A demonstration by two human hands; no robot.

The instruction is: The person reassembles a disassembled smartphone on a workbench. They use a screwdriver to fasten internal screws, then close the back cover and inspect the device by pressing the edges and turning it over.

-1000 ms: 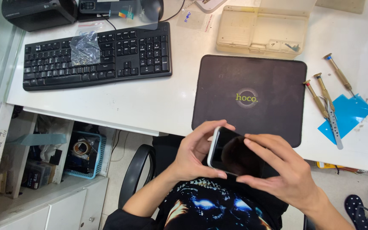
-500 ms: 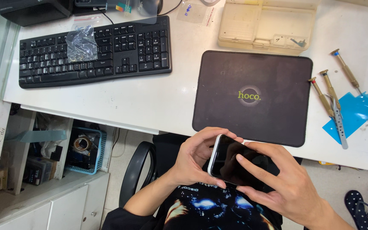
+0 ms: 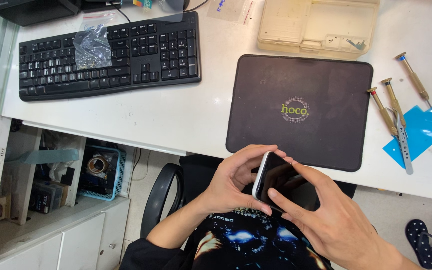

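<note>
Left hand (image 3: 233, 180) wrapped round left edge of smartphone (image 3: 278, 181): fingers (image 3: 256, 151) curled over top edge, thumb under bottom corner, closed in firm grip on white frame. Right hand (image 3: 326, 215) laid across dark screen from right, fingers (image 3: 286, 197) half-extended, loosely bent, tips touching glass near lower left; thumb along upper side of phone. Both hands in contact with phone, none free.

Phone held in air over lap, just below front edge of desk (image 3: 176, 120), tilted, screen up and dark. Not touching desk.

On desk: dark work mat (image 3: 301, 85) right above phone, bare. Right of mat: three brass-handled screwdrivers (image 3: 396, 102) side by side, tweezers (image 3: 403, 142) just beside them, partly over blue plastic sheet (image 3: 416, 132). Beige compartment tray (image 3: 318, 25) behind mat, small parts inside, too small to identify. Black keyboard (image 3: 111, 55) at left, crumpled clear bag (image 3: 92, 47) lying on keys.

Under desk at left: blue basket (image 3: 113, 172) with tape roll on shelf. Black chair (image 3: 163, 197) arm beside left forearm. Sandal (image 3: 426, 237) on floor at far right.
</note>
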